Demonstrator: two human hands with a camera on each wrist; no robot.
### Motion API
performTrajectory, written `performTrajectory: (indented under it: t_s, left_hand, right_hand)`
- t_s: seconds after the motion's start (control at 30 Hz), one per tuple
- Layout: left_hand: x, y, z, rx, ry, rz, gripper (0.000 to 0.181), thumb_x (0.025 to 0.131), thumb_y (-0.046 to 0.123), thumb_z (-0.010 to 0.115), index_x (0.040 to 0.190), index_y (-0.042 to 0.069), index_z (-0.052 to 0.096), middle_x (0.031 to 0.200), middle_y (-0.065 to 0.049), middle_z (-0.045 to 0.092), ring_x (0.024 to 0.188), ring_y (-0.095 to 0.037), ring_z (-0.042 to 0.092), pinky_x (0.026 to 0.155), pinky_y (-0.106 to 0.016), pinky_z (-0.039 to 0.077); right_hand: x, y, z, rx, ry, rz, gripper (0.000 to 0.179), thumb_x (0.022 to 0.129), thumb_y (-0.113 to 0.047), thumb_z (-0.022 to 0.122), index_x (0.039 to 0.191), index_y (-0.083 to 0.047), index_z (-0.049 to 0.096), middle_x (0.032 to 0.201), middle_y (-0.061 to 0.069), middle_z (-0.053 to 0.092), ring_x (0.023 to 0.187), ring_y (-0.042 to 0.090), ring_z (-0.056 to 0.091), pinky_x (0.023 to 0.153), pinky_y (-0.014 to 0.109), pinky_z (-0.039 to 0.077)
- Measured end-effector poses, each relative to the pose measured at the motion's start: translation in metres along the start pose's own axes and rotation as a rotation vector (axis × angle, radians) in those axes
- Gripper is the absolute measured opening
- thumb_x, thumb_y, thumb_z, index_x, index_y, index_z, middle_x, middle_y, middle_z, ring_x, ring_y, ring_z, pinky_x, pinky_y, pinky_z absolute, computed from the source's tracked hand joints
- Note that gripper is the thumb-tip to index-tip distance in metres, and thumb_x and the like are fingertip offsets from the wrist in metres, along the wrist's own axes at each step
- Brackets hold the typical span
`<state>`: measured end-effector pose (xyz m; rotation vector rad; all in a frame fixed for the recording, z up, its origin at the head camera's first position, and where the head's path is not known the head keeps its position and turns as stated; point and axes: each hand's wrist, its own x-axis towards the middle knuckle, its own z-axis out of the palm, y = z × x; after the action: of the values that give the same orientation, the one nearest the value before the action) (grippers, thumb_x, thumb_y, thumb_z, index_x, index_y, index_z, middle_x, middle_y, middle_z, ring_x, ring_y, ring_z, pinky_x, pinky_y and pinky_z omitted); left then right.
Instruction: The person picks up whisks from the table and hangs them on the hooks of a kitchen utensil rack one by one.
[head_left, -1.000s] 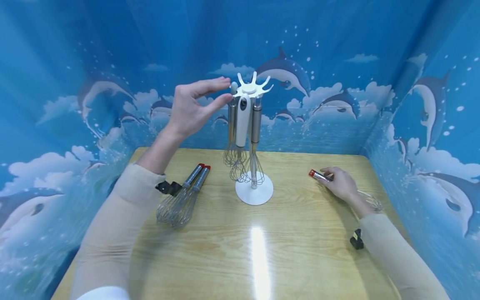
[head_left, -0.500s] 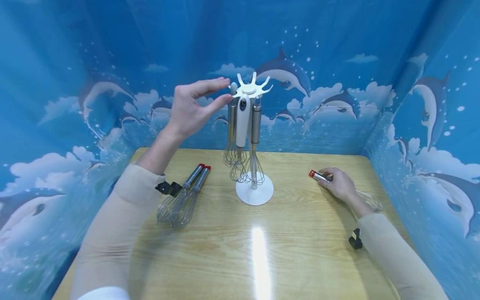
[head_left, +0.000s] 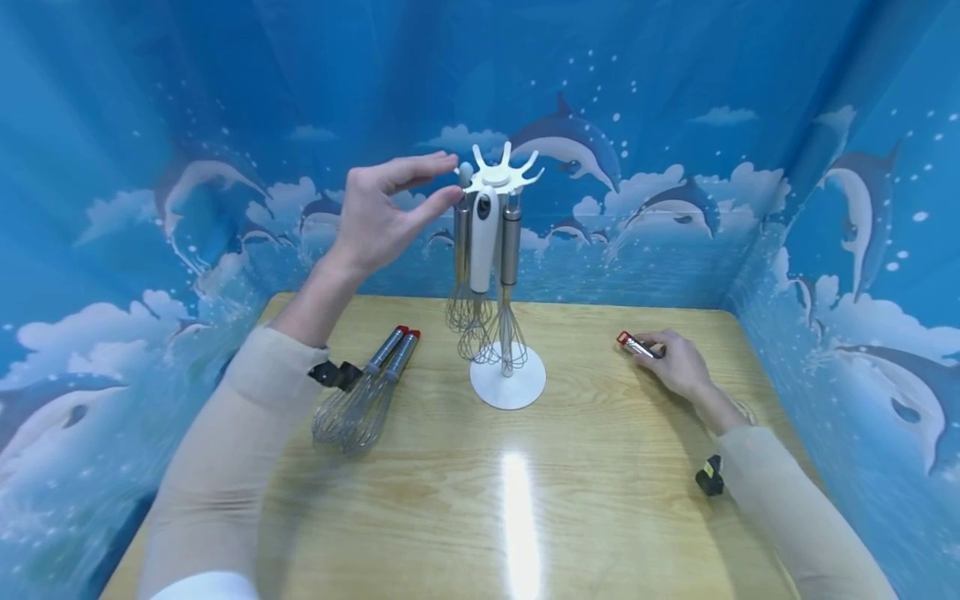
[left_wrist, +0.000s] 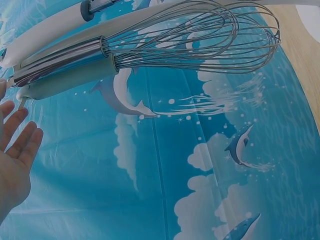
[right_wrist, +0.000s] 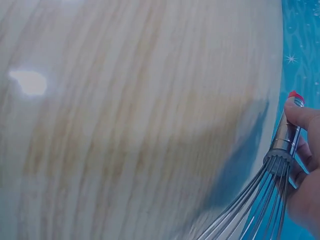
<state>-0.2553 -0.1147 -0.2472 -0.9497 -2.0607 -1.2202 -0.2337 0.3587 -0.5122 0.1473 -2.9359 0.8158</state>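
Note:
My left hand [head_left: 386,208] is raised at the left of a white utensil stand [head_left: 525,387], thumb and fingers extended near the top of a hanging whisk. In the left wrist view its fingers are spread beside the handle ends of a steel-handled whisk [left_wrist: 62,57] and a pale-handled one [left_wrist: 70,82]. A white-handled whisk [head_left: 484,246] and another steel-handled whisk [head_left: 511,250] hang at the front of the stand. Over the right of the table, my right hand [head_left: 681,367] grips the steel handle of a red-tipped whisk [right_wrist: 286,137], its wires pointing back toward the wrist.
Two more red-tipped whisks [head_left: 386,375] lie side by side on the wooden table [head_left: 420,517], under the left forearm. Bare prongs [head_left: 527,158] fan out at the back and right of the stand's top. A blue dolphin-print curtain [head_left: 660,100] surrounds the table's back and sides.
The whisk in my right hand has tilted a little, so its red end loop shows more and its wires show less. My left hand stays at the stand almost unmoved.

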Motion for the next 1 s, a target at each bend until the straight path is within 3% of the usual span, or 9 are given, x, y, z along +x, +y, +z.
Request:
performTrajectory:
  t_s: [0.33, 0.73, 0.8, 1.0]
  left_hand:
    - [-0.001, 0.0, 0.001, -0.008, 0.004, 0.01, 0.032, 0.093, 0.009, 0.081, 0.123, -0.001, 0.076, 0.129, -0.016, 0.076, 0.127, -0.026, 0.072, 0.107, -0.025, 0.06]
    - [0.0, 0.0, 0.0, -0.012, 0.008, 0.018, 0.03, 0.093, 0.008, 0.081, 0.121, -0.001, 0.076, 0.129, -0.017, 0.076, 0.127, -0.026, 0.072, 0.106, -0.023, 0.06]
    - [0.0, 0.0, 0.0, -0.011, 0.007, 0.016, 0.03, 0.093, 0.008, 0.081, 0.12, -0.001, 0.076, 0.129, -0.017, 0.076, 0.127, -0.026, 0.072, 0.106, -0.023, 0.06]
    - [0.0, 0.001, -0.001, -0.016, 0.0, 0.002, 0.029, 0.093, 0.009, 0.081, 0.121, 0.001, 0.077, 0.129, -0.016, 0.076, 0.128, -0.025, 0.072, 0.106, -0.023, 0.06]
  right_hand:
    - [0.0, -0.019, -0.004, 0.058, 0.063, 0.014, 0.04, 0.097, -0.021, 0.079, 0.134, -0.009, 0.071, 0.12, 0.02, 0.071, 0.093, 0.031, 0.066, 0.067, 0.025, 0.047]
    - [0.001, -0.066, -0.016, 0.165, 0.154, -0.03, 0.04, 0.098, -0.026, 0.077, 0.135, -0.011, 0.072, 0.12, 0.017, 0.071, 0.094, 0.03, 0.068, 0.06, 0.017, 0.052]
    - [0.001, -0.076, -0.018, 0.18, 0.163, -0.04, 0.04, 0.098, -0.025, 0.078, 0.135, -0.012, 0.071, 0.119, 0.016, 0.071, 0.093, 0.025, 0.068, 0.061, 0.015, 0.053]
    - [0.001, -0.099, -0.022, 0.274, 0.213, -0.077, 0.039, 0.096, -0.022, 0.08, 0.132, -0.01, 0.073, 0.116, 0.015, 0.07, 0.083, -0.005, 0.059, 0.066, 0.007, 0.054]
